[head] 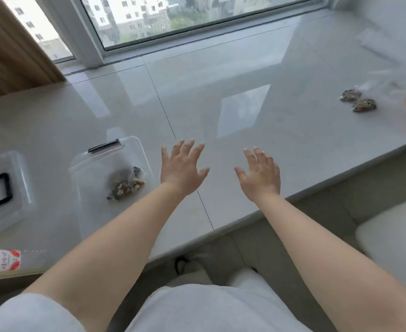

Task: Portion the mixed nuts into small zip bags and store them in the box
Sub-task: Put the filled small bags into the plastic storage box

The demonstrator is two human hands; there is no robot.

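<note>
both hands are extended over the pale tiled ledge (pixel 245 75), palms down, fingers spread and straight, grasping nothing: left hand (pixel 181 167), right hand (pixel 260 174). just left of the left hand stands the clear plastic box (pixel 87 164), lid off, with filled zip bags of mixed nuts (pixel 126 184) lying inside. its lid (pixel 3 195), with a black handle, rests at the far left edge. two more small bags of nuts (pixel 358 100) lie on the ledge at the far right, well apart from the box. a plastic bottle (pixel 5 259) with a red label lies at the near left.
</note>
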